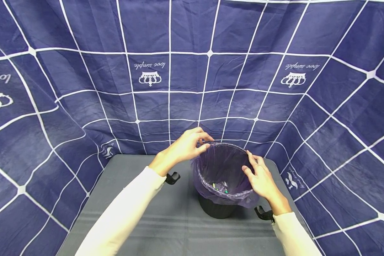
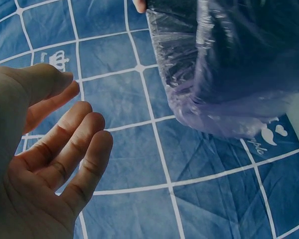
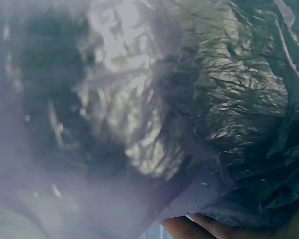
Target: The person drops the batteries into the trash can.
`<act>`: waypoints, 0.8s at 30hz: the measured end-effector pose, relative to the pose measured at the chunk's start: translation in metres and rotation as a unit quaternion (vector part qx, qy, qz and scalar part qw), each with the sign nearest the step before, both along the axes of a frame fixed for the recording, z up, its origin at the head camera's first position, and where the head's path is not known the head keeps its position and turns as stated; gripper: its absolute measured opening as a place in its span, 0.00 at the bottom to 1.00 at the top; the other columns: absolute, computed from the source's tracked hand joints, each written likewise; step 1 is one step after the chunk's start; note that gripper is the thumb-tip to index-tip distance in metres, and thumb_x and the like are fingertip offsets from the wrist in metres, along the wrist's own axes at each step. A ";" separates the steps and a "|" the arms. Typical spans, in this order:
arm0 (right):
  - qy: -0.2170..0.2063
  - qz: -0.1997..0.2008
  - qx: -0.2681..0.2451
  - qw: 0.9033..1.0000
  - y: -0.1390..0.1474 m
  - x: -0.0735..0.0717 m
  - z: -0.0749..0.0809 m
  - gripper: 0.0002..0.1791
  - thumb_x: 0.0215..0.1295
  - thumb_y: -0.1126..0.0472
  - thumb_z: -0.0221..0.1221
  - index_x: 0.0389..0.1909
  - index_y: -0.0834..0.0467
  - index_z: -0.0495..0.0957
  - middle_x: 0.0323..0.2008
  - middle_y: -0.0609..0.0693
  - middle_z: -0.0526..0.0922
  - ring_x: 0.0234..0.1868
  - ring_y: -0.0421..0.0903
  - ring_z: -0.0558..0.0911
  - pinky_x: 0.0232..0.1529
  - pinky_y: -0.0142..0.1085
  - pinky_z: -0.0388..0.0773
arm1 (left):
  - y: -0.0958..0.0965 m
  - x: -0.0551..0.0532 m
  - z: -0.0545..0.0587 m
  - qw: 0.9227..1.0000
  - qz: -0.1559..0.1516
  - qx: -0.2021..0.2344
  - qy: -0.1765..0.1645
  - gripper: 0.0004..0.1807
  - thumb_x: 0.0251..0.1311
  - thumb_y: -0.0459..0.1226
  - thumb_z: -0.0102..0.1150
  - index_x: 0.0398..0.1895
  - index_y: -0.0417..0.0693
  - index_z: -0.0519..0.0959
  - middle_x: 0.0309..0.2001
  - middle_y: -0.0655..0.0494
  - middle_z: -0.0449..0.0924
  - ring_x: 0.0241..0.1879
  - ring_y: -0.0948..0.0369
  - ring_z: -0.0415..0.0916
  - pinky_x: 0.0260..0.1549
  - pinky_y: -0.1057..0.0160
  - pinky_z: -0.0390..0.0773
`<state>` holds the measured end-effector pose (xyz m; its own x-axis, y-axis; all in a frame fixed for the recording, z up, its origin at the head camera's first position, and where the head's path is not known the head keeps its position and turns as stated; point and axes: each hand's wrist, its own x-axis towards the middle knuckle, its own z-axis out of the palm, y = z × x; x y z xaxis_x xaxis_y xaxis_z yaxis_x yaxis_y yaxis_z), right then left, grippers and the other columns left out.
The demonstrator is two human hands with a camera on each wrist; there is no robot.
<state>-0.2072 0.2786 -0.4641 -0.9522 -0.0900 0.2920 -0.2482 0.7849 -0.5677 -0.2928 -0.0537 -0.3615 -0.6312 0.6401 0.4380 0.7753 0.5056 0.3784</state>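
Observation:
A dark bin (image 1: 216, 209) stands on the grey tabletop, lined with a thin purple trash bag (image 1: 208, 188) folded over its rim. My left hand (image 1: 192, 144) is by the rim's far left side. In the left wrist view, this hand (image 2: 60, 164) has loosely bent fingers, holds nothing and is apart from the bag (image 2: 214, 114). At the rim's right side, my right hand (image 1: 260, 177) touches the bag with extended fingers, its thumb over the opening. The crinkled bag (image 3: 139, 124) fills most of the right wrist view, partly hiding the right fingers (image 3: 189, 229).
Small green and yellow bits (image 1: 226, 191) show inside the bin. Around the grey tabletop (image 1: 147, 217) hangs a blue curtain (image 1: 185, 74) with white grid lines, behind and on both sides. Black straps (image 1: 172, 178) sit at both wrists.

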 end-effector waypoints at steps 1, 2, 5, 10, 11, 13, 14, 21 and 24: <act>0.001 0.001 0.000 1.000 0.000 0.000 0.000 0.39 0.90 0.53 0.55 0.93 0.64 0.59 0.82 0.74 0.68 0.81 0.80 0.73 0.79 0.77 0.71 | -0.002 0.001 -0.001 1.000 0.002 0.001 0.001 0.13 0.80 0.35 0.71 0.61 0.46 0.93 0.54 0.47 0.90 0.47 0.53 0.88 0.46 0.60 0.87; 0.002 0.001 0.000 1.000 0.000 -0.001 0.000 0.39 0.90 0.53 0.55 0.93 0.64 0.59 0.82 0.74 0.68 0.81 0.80 0.73 0.79 0.77 0.71 | -0.005 0.001 -0.002 1.000 0.003 0.002 0.002 0.13 0.80 0.34 0.71 0.61 0.46 0.93 0.54 0.46 0.90 0.46 0.53 0.88 0.46 0.60 0.87; -0.001 0.002 0.002 1.000 0.000 -0.001 0.000 0.40 0.91 0.52 0.55 0.93 0.64 0.59 0.83 0.73 0.68 0.81 0.80 0.73 0.80 0.77 0.71 | -0.012 0.003 -0.006 1.000 0.009 0.006 0.004 0.13 0.79 0.34 0.71 0.60 0.45 0.94 0.53 0.46 0.90 0.45 0.53 0.89 0.46 0.58 0.89; -0.007 -0.002 0.004 1.000 0.000 0.000 0.000 0.40 0.91 0.51 0.55 0.93 0.63 0.58 0.83 0.73 0.67 0.82 0.80 0.72 0.81 0.76 0.70 | -0.027 0.008 -0.014 1.000 0.023 0.005 0.002 0.13 0.78 0.34 0.71 0.60 0.46 0.94 0.52 0.46 0.91 0.45 0.52 0.89 0.46 0.55 0.90; -0.008 -0.003 0.004 1.000 0.000 0.000 0.000 0.40 0.91 0.51 0.55 0.93 0.63 0.58 0.84 0.72 0.68 0.83 0.79 0.72 0.81 0.76 0.70 | -0.030 0.009 -0.015 1.000 0.026 0.004 0.001 0.13 0.78 0.34 0.71 0.60 0.46 0.94 0.53 0.46 0.91 0.45 0.51 0.90 0.46 0.55 0.90; -0.008 -0.004 0.003 1.000 0.000 0.000 0.000 0.40 0.91 0.51 0.55 0.94 0.63 0.58 0.84 0.72 0.68 0.83 0.79 0.72 0.81 0.75 0.70 | -0.037 0.012 -0.018 0.999 0.034 0.003 -0.002 0.13 0.78 0.34 0.71 0.60 0.47 0.94 0.54 0.46 0.91 0.46 0.49 0.91 0.47 0.54 0.91; -0.008 -0.003 0.003 1.000 0.000 0.000 0.000 0.40 0.91 0.51 0.55 0.94 0.62 0.58 0.84 0.72 0.68 0.83 0.78 0.72 0.82 0.75 0.70 | -0.040 0.013 -0.020 0.999 0.038 0.002 -0.005 0.13 0.78 0.34 0.71 0.60 0.46 0.94 0.54 0.46 0.91 0.46 0.48 0.92 0.47 0.54 0.91; 0.000 0.004 -0.001 1.000 0.000 -0.001 0.001 0.40 0.90 0.52 0.57 0.92 0.66 0.60 0.81 0.74 0.71 0.82 0.78 0.73 0.82 0.74 0.70 | -0.064 0.023 -0.033 0.998 0.064 0.001 0.001 0.12 0.78 0.34 0.73 0.59 0.48 0.94 0.52 0.48 0.91 0.44 0.53 0.91 0.45 0.56 0.89; 0.005 0.008 -0.006 1.000 0.000 -0.002 0.002 0.40 0.89 0.53 0.59 0.91 0.68 0.61 0.80 0.75 0.72 0.82 0.78 0.73 0.82 0.73 0.69 | -0.074 0.027 -0.038 0.997 0.072 0.004 0.008 0.12 0.77 0.33 0.74 0.58 0.48 0.95 0.52 0.49 0.92 0.45 0.52 0.91 0.47 0.54 0.90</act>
<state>-0.2096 0.2789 -0.4617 -0.9477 -0.1013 0.3026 -0.2661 0.7742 -0.5743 -0.2660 -0.1275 -0.3994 -0.7085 0.5398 0.4546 0.7016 0.6084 0.3710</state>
